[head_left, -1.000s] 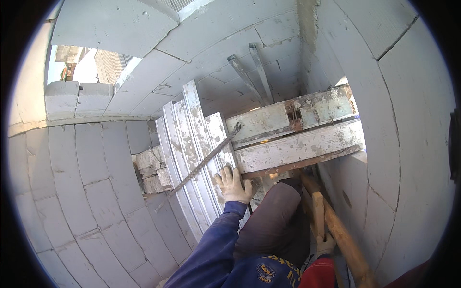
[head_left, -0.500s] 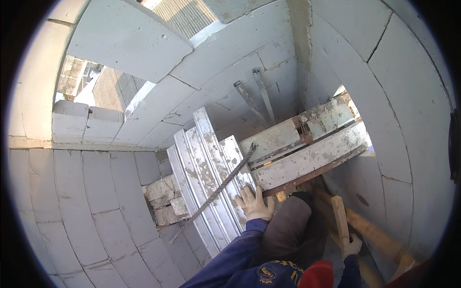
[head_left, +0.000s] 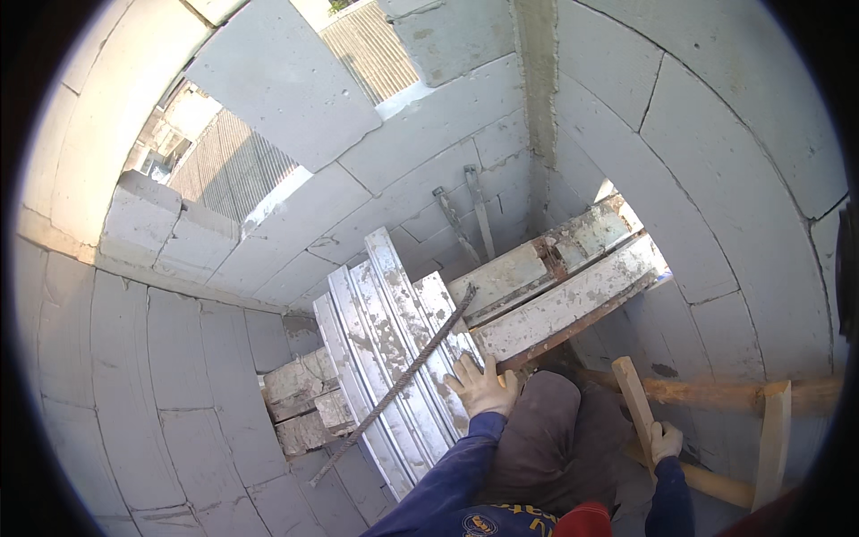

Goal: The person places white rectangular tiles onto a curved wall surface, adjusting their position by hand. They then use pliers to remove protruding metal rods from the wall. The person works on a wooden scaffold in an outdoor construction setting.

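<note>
My left hand (head_left: 484, 390), in a pale work glove, lies with fingers spread on the right edge of ribbed metal planks (head_left: 391, 309). The planks are spotted with dried mortar. Across them slants a rusty twisted steel bar (head_left: 400, 387), to the left of that hand and apart from it. At the lower right my gloved right hand (head_left: 666, 442) is closed around a squared wooden post (head_left: 633, 394). The post belongs to a ladder-like wooden frame, with a round crosspiece (head_left: 716, 392) and a second post (head_left: 772, 438). My bent knee (head_left: 544, 407) rests close beside my left hand.
Grey block walls (head_left: 716, 224) surround the platform. Long mortar-splashed boards (head_left: 573, 300) run under the planks, reaching wall openings at both sides. Two metal strips (head_left: 480, 210) lean on the far wall. Wall gaps show a corrugated roof (head_left: 237, 166) outside.
My view has shifted, and more of the wooden frame shows at the lower right. My left hand stays on the planks and my right hand keeps its grip on the post.
</note>
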The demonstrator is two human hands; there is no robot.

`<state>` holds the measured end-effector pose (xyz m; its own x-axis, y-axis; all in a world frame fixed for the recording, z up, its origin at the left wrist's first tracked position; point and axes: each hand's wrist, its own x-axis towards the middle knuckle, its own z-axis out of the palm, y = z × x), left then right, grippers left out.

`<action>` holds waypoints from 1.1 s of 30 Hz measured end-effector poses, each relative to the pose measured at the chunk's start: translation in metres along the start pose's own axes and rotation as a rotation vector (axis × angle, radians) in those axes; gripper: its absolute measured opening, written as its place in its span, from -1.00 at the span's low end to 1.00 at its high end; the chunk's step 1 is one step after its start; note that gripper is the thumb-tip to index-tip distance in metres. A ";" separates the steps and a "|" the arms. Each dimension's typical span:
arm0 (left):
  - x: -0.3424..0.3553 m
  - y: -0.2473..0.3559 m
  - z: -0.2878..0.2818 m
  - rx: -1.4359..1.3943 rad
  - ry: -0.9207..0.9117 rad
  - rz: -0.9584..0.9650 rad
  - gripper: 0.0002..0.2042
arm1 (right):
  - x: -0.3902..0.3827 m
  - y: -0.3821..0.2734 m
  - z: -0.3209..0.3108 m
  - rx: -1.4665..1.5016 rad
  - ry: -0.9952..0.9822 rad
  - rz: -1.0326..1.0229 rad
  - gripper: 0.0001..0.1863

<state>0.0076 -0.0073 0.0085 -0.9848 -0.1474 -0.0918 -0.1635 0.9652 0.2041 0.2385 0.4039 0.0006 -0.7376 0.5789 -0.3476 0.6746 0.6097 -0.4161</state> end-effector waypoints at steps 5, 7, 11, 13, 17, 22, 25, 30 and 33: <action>-0.005 -0.011 0.001 -0.002 0.061 0.021 -0.37 | 0.000 -0.005 0.005 0.047 0.005 -0.005 -0.55; -0.011 -0.011 -0.002 -0.009 0.063 0.022 -0.37 | -0.002 -0.004 0.002 0.038 0.025 -0.008 -0.55; -0.010 -0.008 -0.007 -0.005 0.028 0.023 -0.35 | -0.003 0.006 0.003 0.033 0.057 -0.025 -0.54; -0.012 -0.009 -0.008 -0.028 0.031 0.034 -0.34 | -0.001 0.015 0.007 0.002 0.063 -0.043 -0.53; -0.019 -0.019 -0.012 -0.098 -0.048 0.024 -0.35 | 0.003 0.027 0.013 -0.010 0.068 -0.072 -0.52; -0.019 -0.064 -0.053 -0.520 -0.145 -0.066 -0.48 | -0.006 0.021 0.006 0.058 0.077 -0.089 -0.50; -0.029 -0.103 -0.063 -0.667 0.000 -0.132 -0.55 | -0.005 0.015 0.007 0.029 0.086 -0.069 -0.47; -0.010 -0.144 -0.094 -0.817 0.246 -0.261 -0.65 | 0.004 0.027 0.021 -0.077 0.147 -0.015 -0.41; 0.021 -0.166 -0.114 -0.955 0.337 -0.254 -0.70 | 0.006 0.031 0.021 -0.111 0.134 0.020 -0.37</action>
<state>0.0076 -0.1952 0.0842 -0.8564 -0.5164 0.0065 -0.2020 0.3465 0.9161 0.2538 0.4150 -0.0321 -0.7181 0.6545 -0.2365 0.6940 0.6487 -0.3122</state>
